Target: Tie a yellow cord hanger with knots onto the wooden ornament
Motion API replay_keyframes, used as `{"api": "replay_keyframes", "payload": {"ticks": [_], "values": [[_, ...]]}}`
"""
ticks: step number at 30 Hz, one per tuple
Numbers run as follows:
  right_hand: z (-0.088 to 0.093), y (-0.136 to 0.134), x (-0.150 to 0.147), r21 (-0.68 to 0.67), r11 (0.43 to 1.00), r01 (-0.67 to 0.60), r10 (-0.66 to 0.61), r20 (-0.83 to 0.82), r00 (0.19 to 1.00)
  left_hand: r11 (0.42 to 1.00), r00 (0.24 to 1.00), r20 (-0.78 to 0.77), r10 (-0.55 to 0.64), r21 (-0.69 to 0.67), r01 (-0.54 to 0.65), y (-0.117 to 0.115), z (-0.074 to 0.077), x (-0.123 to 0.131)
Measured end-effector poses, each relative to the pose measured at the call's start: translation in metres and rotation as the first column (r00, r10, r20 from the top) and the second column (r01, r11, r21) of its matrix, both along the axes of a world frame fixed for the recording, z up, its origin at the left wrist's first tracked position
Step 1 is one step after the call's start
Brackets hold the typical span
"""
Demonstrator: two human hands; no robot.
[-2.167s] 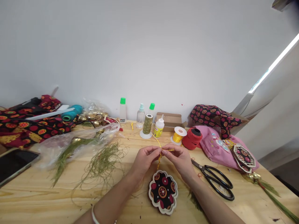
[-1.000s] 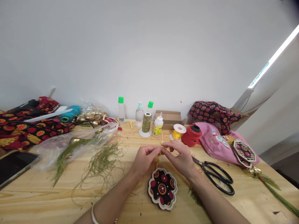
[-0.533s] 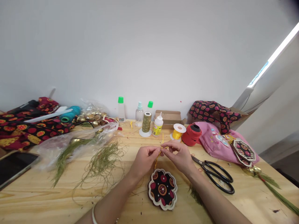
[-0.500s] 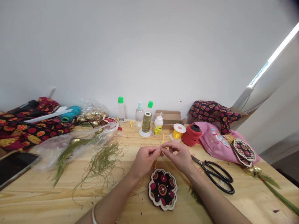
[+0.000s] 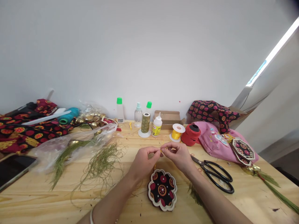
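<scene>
My left hand (image 5: 147,160) pinches a thin yellow cord (image 5: 154,167) between thumb and fingertips. Opposite it, my right hand (image 5: 177,154) is also closed on the cord, fingertips almost meeting the left ones; the bit between them is mostly covered by the fingers. From the hands the cord runs down to a flower-shaped ornament (image 5: 163,189), which lies on the table. The ornament has a pale scalloped rim, dark patterned fabric and small pearl-like beads. To the right of my right hand lie black-handled scissors (image 5: 213,175).
Loose green threads (image 5: 100,165) and a plastic bag (image 5: 77,149) lie left. Behind the hands stand a glue bottle (image 5: 156,126), a green thread spool (image 5: 145,123), a yellow cord spool (image 5: 177,133) and a red thread cone (image 5: 191,135). A pink pouch (image 5: 211,141) sits right, a phone (image 5: 15,169) far left.
The yellow cord end that stood up above the fingertips no longer shows there. Both hands stay nearly in place, and the ornament has hardly moved.
</scene>
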State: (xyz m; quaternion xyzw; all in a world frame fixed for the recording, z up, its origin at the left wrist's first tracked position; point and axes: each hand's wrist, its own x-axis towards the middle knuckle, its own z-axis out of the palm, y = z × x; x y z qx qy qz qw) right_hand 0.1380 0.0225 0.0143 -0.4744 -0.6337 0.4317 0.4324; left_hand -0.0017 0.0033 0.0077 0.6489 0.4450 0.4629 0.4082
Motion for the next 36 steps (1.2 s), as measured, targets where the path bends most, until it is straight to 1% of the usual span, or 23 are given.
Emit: {"api": "replay_keyframes", "payload": {"ticks": [3,6,11,15,24,29,31,34,36], "values": [[0.0002,0.0002,0.0006,0.017,1.000,0.021,-0.021,-0.003,1.000,0.999,1.000,-0.020,-0.014,0.031,0.015,-0.0005,0.0015,-0.0008],[0.0002,0.0002,0.0013,0.012,1.000,-0.002,0.002,-0.037,0.999,0.999,1.000,-0.016,-0.018,0.037,0.019,-0.0003,0.0008,-0.0017],[0.0019,-0.0001,0.0016,0.005,1.000,0.003,-0.003,-0.046,0.999,1.000,1.000,0.020,0.022,-0.010,-0.022,0.0019,-0.0030,-0.0026],[0.0022,0.0005,0.0015,0.037,0.999,0.025,-0.023,-0.041,0.999,0.997,0.999,0.009,0.048,-0.054,-0.048,0.0037,-0.0034,-0.0027],[0.0058,-0.0002,0.0011,0.076,0.997,0.029,-0.026,-0.037,0.999,0.997,0.999,0.038,0.021,-0.075,-0.018,0.0044,-0.0037,-0.0026],[0.0024,0.0009,0.0013,0.069,0.997,0.029,-0.025,-0.054,0.998,0.998,0.999,0.025,0.026,-0.062,-0.025,0.0052,-0.0036,-0.0035],[0.0004,0.0029,0.0030,0.098,0.994,0.048,-0.044,-0.049,0.998,0.998,1.000,0.015,0.028,-0.055,-0.027,0.0056,-0.0036,-0.0039],[0.0001,0.0057,0.0068,0.205,0.974,0.097,-0.094,-0.021,0.995,0.997,0.999,0.022,0.036,-0.067,-0.034,0.0057,-0.0034,-0.0041],[0.0016,0.0066,0.0086,0.278,0.957,0.078,-0.085,0.014,0.996,0.996,0.999,0.032,0.036,-0.080,-0.034,0.0054,-0.0030,-0.0039]]}}
